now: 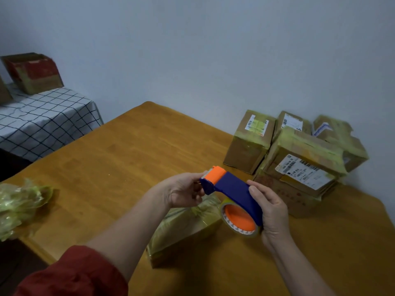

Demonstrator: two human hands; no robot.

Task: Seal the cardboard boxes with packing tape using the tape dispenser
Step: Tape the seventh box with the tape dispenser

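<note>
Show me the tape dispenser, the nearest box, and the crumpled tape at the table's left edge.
tape dispenser point(233, 186): head view, on its blue body.
nearest box point(181, 229): head view, on its taped top face.
crumpled tape point(19, 204): head view, on the middle of the wad.

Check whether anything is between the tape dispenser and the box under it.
Nothing visible is. The left hand and right hand hold the blue and orange plastic tape dispenser above the yellow-taped cardboard box; the stacked brown cardboard boxes stand apart, further right.
</note>
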